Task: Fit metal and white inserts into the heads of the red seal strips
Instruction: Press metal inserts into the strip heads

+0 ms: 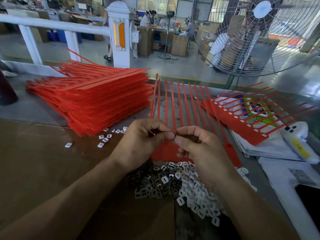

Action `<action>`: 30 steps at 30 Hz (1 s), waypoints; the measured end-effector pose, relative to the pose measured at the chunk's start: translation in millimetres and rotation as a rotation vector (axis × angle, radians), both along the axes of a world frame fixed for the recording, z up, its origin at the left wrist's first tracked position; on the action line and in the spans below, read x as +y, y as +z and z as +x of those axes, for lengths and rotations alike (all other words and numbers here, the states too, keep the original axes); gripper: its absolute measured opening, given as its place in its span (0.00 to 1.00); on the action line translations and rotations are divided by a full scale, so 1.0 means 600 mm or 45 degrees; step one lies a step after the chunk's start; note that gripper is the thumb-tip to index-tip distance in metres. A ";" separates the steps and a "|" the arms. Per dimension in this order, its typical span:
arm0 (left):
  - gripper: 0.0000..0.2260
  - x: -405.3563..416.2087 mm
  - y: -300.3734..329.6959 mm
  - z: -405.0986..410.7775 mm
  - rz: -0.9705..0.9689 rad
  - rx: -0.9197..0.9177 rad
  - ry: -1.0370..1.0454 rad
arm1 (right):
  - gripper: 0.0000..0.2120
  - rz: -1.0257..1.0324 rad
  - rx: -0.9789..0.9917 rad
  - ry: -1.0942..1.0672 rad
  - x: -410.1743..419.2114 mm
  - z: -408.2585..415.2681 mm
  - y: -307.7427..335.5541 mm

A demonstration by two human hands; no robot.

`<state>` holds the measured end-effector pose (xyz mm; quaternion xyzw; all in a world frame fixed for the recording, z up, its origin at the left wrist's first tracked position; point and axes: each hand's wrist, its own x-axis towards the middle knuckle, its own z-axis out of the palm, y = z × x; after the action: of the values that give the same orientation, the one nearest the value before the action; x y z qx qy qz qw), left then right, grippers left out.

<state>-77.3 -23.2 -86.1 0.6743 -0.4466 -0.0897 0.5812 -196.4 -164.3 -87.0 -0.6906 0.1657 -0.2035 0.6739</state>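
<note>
Insert, tiny, pinched between left hand (138, 142) and right hand (199, 148) fingertips, just above red seal strip (166, 149) heads. Seat square, press flat; spare inserts (181, 184) heaped below grip on counter (43, 161).

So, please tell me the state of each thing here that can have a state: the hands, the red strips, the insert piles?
left hand: fingers curled, pinching something small at the fingertips
right hand: fingers curled, pinching at the same spot
red strip sheet under the hands: flat, tails pointing away
stack of red strips: piled on the left
fitted strip sheet: white inserts in the heads
metal inserts: loose heap
white inserts: loose heap
</note>
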 end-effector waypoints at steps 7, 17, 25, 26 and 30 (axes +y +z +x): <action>0.03 -0.010 -0.008 -0.003 -0.097 0.204 0.046 | 0.02 -0.224 0.038 -0.076 0.004 -0.009 0.005; 0.03 -0.014 -0.007 -0.007 -0.116 0.148 0.018 | 0.01 -0.009 0.034 -0.005 0.001 0.000 0.000; 0.05 -0.013 -0.005 -0.014 -0.096 0.098 -0.010 | 0.07 0.232 0.058 0.034 -0.011 0.001 0.004; 0.06 -0.013 -0.004 -0.016 -0.083 0.066 -0.003 | 0.06 0.229 0.067 0.032 -0.013 0.000 0.006; 0.05 -0.008 -0.002 -0.016 0.036 -0.167 0.040 | 0.07 0.218 0.100 0.070 -0.016 -0.002 0.007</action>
<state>-86.8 -28.0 -87.3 0.6938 -0.4717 -0.0425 0.5425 -197.9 -173.7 -82.5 -0.6423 0.1898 -0.1425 0.7288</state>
